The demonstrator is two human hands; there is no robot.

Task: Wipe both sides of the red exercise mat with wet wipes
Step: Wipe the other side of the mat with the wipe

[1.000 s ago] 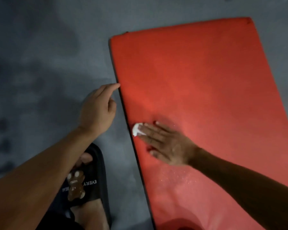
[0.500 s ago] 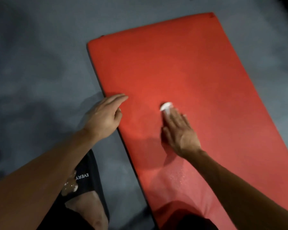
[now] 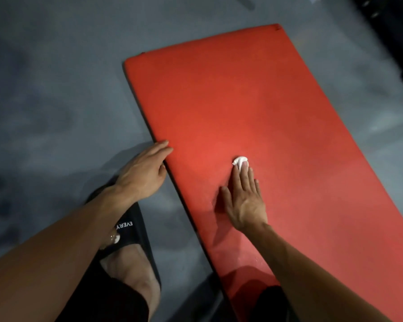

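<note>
The red mat (image 3: 254, 117) is lying flat on the grey floor (image 3: 56, 101), one side facing up. A small bunched white wipe (image 3: 240, 161) is sitting near its middle, and the right hand (image 3: 243, 198) is pressing it down under straight, flat fingers. The left hand (image 3: 142, 170), fingers relaxed and holding nothing, is resting at the mat's near long edge, fingertips touching the red. A foot in a black sandal (image 3: 135, 247) is standing just beside. The upper side looks only partly wiped; turning the mat and wiping its underside is still waiting.
</note>
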